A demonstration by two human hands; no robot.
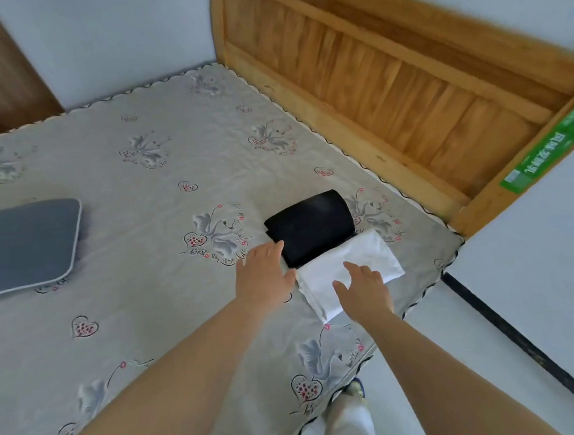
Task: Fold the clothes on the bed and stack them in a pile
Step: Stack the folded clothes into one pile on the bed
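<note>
Bed (pixel 141 297) takes up most of the room, grey quilted cover with swans and hearts, wooden headboard (pixel 388 82) on the right, plain white walls. Folded black garment (pixel 310 227) and folded white garment (pixel 348 274) sit touching near the bed's corner. Left hand (pixel 263 277) lies spread flat, fingertips at the black one; right hand (pixel 363 288) rests loose and flat on the white one. Grey pillow (pixel 23 245) lies well apart on the left.

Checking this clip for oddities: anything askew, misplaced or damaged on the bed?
Nothing damaged. The folded white garment overlaps only the near edge of the folded black garment, offset rather than squarely stacked. Both hands, left hand and right hand, are open at the pile.
</note>
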